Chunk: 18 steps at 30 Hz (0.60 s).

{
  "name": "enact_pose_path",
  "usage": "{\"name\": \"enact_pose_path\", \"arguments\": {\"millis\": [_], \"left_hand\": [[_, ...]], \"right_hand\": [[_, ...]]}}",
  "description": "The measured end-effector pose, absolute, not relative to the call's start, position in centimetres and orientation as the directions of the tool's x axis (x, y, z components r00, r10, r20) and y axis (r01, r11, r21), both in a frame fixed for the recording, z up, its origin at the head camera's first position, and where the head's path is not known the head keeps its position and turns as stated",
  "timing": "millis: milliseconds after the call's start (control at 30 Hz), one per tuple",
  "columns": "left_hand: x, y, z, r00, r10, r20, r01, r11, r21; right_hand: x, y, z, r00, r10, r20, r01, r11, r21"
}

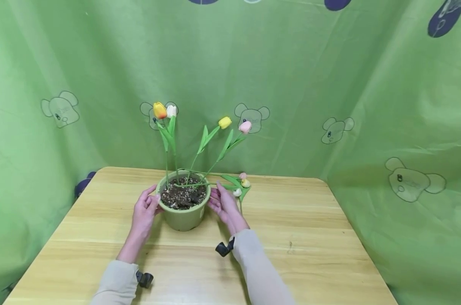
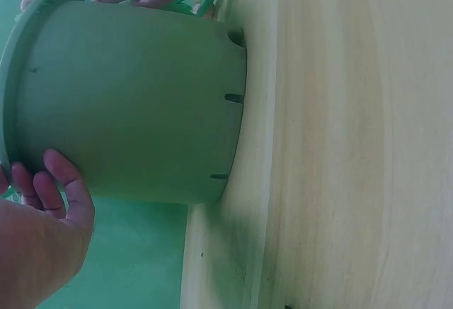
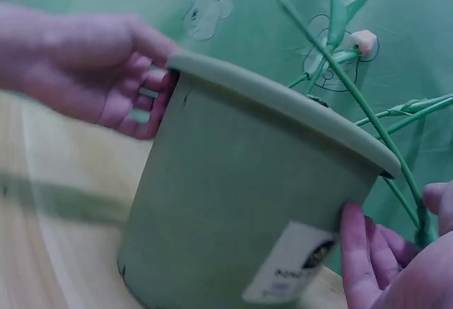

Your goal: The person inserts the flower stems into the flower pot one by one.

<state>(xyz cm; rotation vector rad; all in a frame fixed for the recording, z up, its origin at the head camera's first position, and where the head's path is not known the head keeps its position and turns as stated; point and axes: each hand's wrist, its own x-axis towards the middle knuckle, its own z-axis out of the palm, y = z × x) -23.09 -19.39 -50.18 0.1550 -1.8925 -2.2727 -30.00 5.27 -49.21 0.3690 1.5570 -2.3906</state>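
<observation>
A pale green flower pot filled with dark soil stands on the wooden table. Upright tulips rise from it: orange, white, yellow and pink. More stems lie across the rim, their small blooms hanging off to the right. My left hand grips the pot's left side, fingers curled at the rim. On the other side, my right hand cups the wall beside a white label. The pot fills the left wrist view.
Green cloth with bear prints hangs behind and along both sides of the table. Bare wood lies in front of the pot and to its right. Black wrist straps show on my sleeves.
</observation>
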Motion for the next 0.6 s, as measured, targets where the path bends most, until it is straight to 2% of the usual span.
{"name": "enact_pose_path", "arguments": {"millis": [300, 600], "left_hand": [[-23.0, -19.5, -50.3, -0.979, -0.198, 0.042, 0.073, -0.15, 0.986], [-23.0, -19.4, -50.1, -0.978, -0.205, 0.042, 0.075, -0.153, 0.985]], "right_hand": [[-31.1, 4.3, -48.6, -0.951, 0.014, -0.31, 0.256, -0.529, -0.809], [-30.9, 5.3, -47.1, -0.977, 0.152, -0.151, 0.061, -0.479, -0.875]]}}
